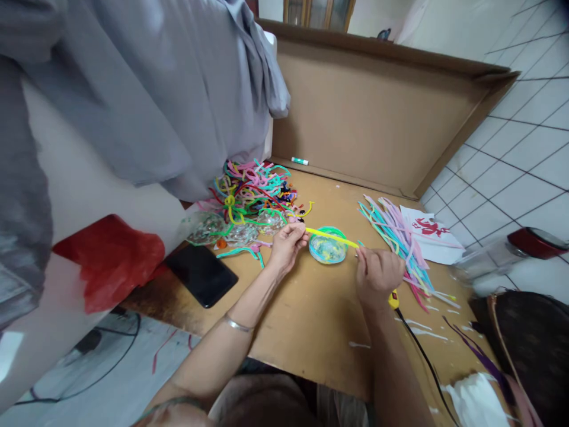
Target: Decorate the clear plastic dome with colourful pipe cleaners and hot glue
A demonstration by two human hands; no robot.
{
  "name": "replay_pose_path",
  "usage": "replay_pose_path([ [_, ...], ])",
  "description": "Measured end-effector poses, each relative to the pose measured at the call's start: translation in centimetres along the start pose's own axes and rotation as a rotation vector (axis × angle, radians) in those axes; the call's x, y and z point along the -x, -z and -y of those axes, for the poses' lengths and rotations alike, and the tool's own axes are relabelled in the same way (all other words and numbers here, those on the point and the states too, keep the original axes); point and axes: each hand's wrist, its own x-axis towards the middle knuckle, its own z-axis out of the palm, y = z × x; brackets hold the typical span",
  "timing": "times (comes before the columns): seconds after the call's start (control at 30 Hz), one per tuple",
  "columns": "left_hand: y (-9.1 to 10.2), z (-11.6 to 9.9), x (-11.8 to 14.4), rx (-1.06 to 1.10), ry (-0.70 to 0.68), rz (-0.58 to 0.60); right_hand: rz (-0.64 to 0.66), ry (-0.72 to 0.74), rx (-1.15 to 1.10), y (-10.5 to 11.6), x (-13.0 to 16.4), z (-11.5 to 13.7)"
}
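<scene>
L. hand [287, 243]: fingers pinched on the left end of a yellow pipe cleaner [331, 237]; R. hand [377, 274]: fingers clenched on its right end; the cleaner runs approx. level between both hands, directly over a coiled green-and-blue disc [328, 246] lying flat on the cardboard surface [311, 320]. A yellow-tipped tool [393, 300] w/ black cord [422, 356] sits just under the R. hand; whether the hand touches it cannot be told. Far left of the disc: a tangled heap of mixed-colour pipe cleaners [253, 193], partly over clear plastic packets [208, 228]. Right of the disc: a bundle of straight pipe cleaners [395, 234], partly overlapping a white sheet w/ red print [433, 234]. A black phone [201, 274] lies face-up near the L. forearm, beside a red plastic bag [106, 261]. A glue stick [299, 161] rests at the base of the upright cardboard panel [377, 118]. Grey cloth [146, 83] hangs at upper left.
</scene>
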Motion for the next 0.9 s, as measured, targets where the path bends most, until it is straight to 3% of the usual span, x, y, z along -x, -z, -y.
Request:
replay_pose_path([
  [0.23,0.4,0.3,-0.2,-0.033,-0.074,0.021,0.002,-0.041,0.009,0.0,-0.1,-0.2],
  [0.43,1.3,0.3,-0.3,-0.462,-0.197,0.213,-0.036,-0.062,0.041,-0.1,-0.3,-0.8],
  [0.57,2.0,0.1,-0.5,-0.746,-0.432,0.338,-0.006,-0.118,0.012,0.0,-0.2,-1.0],
  [0.77,2.4,0.3,-0.6,-1.033,-0.927,0.438,0.047,-0.179,-0.026,0.1,-0.2,-1.0],
  [0.9,2.7,0.5,-0.5,-1.192,-1.067,0.385,0.055,-0.155,-0.010,0.1,-0.2,-1.0],
])
